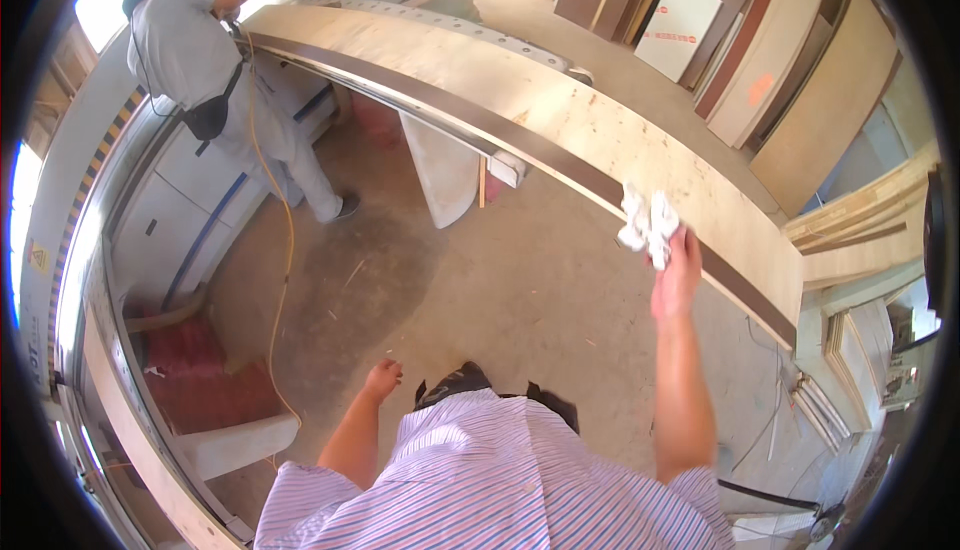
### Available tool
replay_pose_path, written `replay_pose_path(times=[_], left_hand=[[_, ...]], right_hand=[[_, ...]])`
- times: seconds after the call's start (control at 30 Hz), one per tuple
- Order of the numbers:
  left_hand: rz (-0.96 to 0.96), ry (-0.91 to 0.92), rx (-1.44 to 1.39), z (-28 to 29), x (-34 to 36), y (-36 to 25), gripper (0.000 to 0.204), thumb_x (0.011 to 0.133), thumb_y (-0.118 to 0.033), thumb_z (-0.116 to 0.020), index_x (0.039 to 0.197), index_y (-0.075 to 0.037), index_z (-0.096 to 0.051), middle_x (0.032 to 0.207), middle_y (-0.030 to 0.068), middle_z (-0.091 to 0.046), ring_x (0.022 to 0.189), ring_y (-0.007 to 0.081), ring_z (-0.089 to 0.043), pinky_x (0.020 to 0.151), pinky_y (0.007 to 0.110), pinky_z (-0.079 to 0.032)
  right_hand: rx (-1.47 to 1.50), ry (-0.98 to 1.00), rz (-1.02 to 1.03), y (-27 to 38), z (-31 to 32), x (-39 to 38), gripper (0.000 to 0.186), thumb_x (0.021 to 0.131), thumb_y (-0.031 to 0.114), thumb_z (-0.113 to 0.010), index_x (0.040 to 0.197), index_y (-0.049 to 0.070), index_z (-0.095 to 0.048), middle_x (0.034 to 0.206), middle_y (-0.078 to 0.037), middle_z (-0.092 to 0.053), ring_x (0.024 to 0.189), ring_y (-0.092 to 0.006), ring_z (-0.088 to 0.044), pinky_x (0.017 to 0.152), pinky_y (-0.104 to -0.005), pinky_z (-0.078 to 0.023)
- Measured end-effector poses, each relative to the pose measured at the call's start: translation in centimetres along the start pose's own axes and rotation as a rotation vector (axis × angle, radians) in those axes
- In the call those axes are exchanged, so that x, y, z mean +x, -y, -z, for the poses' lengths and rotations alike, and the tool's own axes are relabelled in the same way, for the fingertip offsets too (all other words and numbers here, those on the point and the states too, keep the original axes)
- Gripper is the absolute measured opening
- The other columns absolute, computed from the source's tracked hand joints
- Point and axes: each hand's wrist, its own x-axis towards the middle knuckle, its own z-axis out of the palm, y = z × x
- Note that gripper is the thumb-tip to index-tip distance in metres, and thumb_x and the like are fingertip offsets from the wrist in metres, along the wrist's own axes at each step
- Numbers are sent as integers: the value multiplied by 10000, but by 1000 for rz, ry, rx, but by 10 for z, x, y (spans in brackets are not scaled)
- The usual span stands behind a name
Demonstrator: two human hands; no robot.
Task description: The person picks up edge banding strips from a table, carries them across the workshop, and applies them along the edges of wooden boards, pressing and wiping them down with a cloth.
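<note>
My right hand (678, 275) is closed around a crumpled white rag (650, 222). The rag rests at the near side of a long pale wooden board (560, 100), over the dark brown strip (540, 145) running along its edge. Low at my side, well away from the board, my left hand (383, 378) hangs with nothing in it, its fingers loosely bent and a little apart.
At the far left a co-worker (190, 50) bends over the board's other end. A yellow hose (288, 240) trails across the floor. Panels (740, 70) lean at the far right. A long machine (200, 200) with blue stripes stands left, near a dark red block (200, 380).
</note>
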Motion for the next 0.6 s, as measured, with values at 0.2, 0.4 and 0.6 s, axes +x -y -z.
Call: replay_pose_path(times=[0.2, 0.4, 0.6], left_hand=[[71, -161, -155, 2, -1, 23, 383, 901, -252, -565, 1151, 38, -567, 949, 154, -671, 778, 216, -647, 672, 325, -521], [343, -456, -468, -29, -50, 63, 309, 899, -236, -564, 1110, -11, -550, 926, 144, -671, 692, 200, -632, 546, 304, -465], [504, -332, -424, -112, -107, 24, 353, 910, -276, -542, 1158, -25, -544, 956, 128, -674, 734, 224, -653, 612, 350, -485]], right_hand=[[-325, 152, -13, 11, -113, 205, 247, 828, 58, -606, 1070, 12, -595, 1026, -59, -606, 950, -145, -552, 848, -267, -421], [-517, 218, 21, -81, -224, 422, 226, 721, 28, -618, 947, 23, -616, 910, -64, -631, 861, -172, -579, 767, -293, -455], [-1021, 618, 225, -146, -282, 469, 294, 710, 79, -616, 1002, 57, -648, 946, -151, -662, 933, -321, -624, 828, -367, -480]])
